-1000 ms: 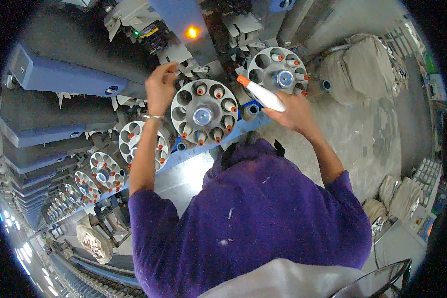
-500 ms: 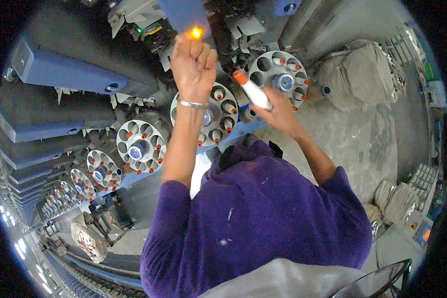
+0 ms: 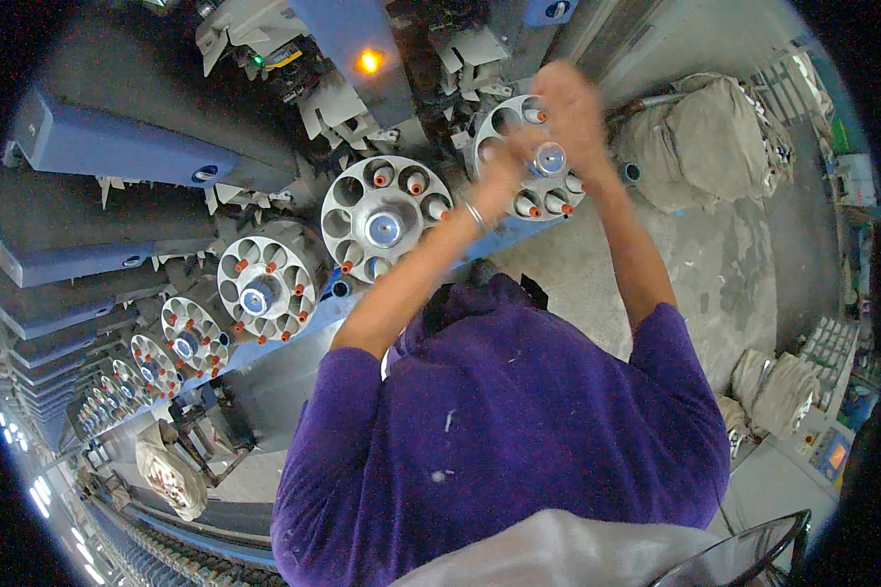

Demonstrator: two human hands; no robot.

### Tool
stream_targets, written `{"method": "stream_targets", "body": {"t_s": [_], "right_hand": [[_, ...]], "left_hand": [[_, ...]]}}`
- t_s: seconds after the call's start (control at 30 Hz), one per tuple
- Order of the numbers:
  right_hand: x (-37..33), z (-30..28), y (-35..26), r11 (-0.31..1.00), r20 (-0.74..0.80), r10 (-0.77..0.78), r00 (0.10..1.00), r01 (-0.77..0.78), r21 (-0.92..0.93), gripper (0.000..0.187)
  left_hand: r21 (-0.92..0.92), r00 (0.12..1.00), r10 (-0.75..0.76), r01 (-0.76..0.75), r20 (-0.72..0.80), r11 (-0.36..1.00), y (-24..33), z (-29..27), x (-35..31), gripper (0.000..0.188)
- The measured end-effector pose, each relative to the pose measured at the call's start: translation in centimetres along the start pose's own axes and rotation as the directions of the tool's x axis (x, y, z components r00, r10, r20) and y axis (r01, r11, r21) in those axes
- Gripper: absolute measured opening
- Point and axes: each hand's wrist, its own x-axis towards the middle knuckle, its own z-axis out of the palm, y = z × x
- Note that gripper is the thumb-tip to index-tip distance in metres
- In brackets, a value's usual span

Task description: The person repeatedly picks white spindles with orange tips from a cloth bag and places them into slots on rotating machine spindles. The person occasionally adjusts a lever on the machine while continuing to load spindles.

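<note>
Both my hands are over the rightmost round bobbin magazine (image 3: pixel 550 158), a pale disc with round pockets and a blue-centred hub. My left hand (image 3: pixel 510 166), with a bangle at its wrist, crosses its left side. Higher up, my right hand (image 3: pixel 573 112) covers its upper right part. Motion smears both hands, so their fingers and anything in them cannot be made out. Orange-tipped yarn bobbins (image 3: pixel 528 204) stand in the magazine's lower pockets. The neighbouring magazine (image 3: pixel 384 227), left of my left forearm, holds several more bobbins and some bare pockets.
More magazines (image 3: pixel 264 291) run off to the left below blue machine housings (image 3: pixel 132 142). An orange lamp (image 3: pixel 370 62) glows on a blue panel above. Large cloth-covered bundles (image 3: pixel 707 142) stand at the right. Metal guide plates (image 3: pixel 335 115) jut out above the magazines.
My left hand has come down and right from beside the lamp to the rightmost magazine. My right hand has moved up over it; the white, orange-tipped bobbin it held can no longer be made out.
</note>
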Motion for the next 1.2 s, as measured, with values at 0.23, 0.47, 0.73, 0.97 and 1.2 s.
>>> {"method": "stream_targets", "body": {"t_s": [0.23,0.47,0.73,0.97,1.2], "right_hand": [[-4.7,-3.1,0.8,0.98,0.5,-0.088,0.861,-0.014,0.197,0.013],[-9.8,-1.3,11.1,0.928,0.163,0.357,0.92,-0.329,-0.176,0.011],[-7.2,-2.7,7.1,0.776,-0.267,0.166,0.949,-0.293,-0.558,0.037],[-9.8,5.2,2.6,0.841,-0.234,0.04,0.971,-0.159,-0.517,0.018],[-0.6,12.6,-7.5,0.962,-0.192,-0.023,0.981,-0.031,-0.272,0.013]], "left_hand": [[0.646,0.84,0.512,-0.492,0.178,0.584,10.3,-3.4,-2.4,0.011],[0.349,0.537,0.692,-0.607,-0.483,0.714,19.7,-13.8,-8.2,0.02],[-0.124,0.323,0.929,-0.945,-0.182,0.304,23.7,-19.2,-16.0,0.031],[-0.127,0.407,0.861,-0.913,-0.304,0.387,24.3,-27.2,-21.7,0.022],[0.137,0.02,0.918,-0.987,-0.397,0.082,26.6,-32.6,-15.3,0.005]]}}
